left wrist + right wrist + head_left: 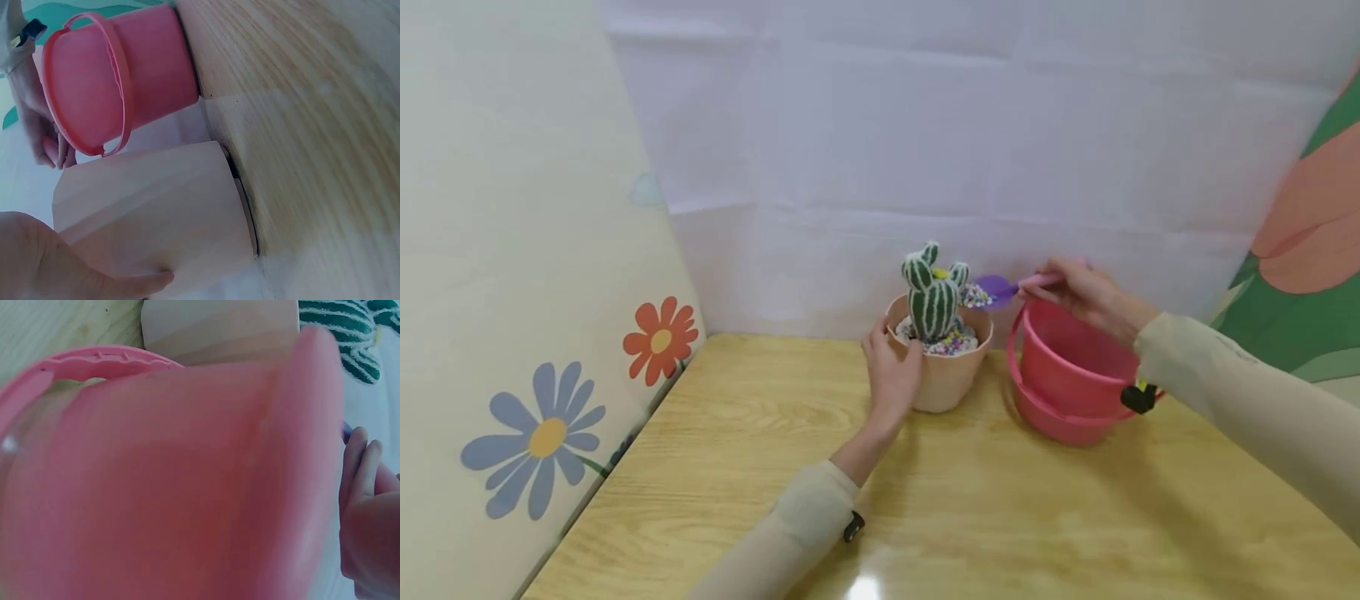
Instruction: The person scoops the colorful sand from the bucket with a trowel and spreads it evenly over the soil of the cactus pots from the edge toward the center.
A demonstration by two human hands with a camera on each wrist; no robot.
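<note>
My right hand (pixel 1084 293) grips the pink handle of a small toy shovel (pixel 1000 290) with a purple blade. Multicoloured pebbles (pixel 976 296) lie on the blade, which is level beside the cactus and over the pot's right rim. A green-and-white knitted cactus (pixel 934 308) stands upright in the peach flowerpot (pixel 951 383), among white and coloured pebbles. At the pot's left side, my left hand (pixel 893 373) holds it, thumb on the near wall. The left wrist view shows that thumb flat along the pot (pixel 156 212).
A pink bucket (pixel 1063 417) with its handle folded down stands right of the pot, under my right forearm. Its wall (pixel 187 487) fills much of the right wrist view. White cloth (pixel 850 125) hangs behind the wooden table (pixel 760 433); flower-printed panels flank it.
</note>
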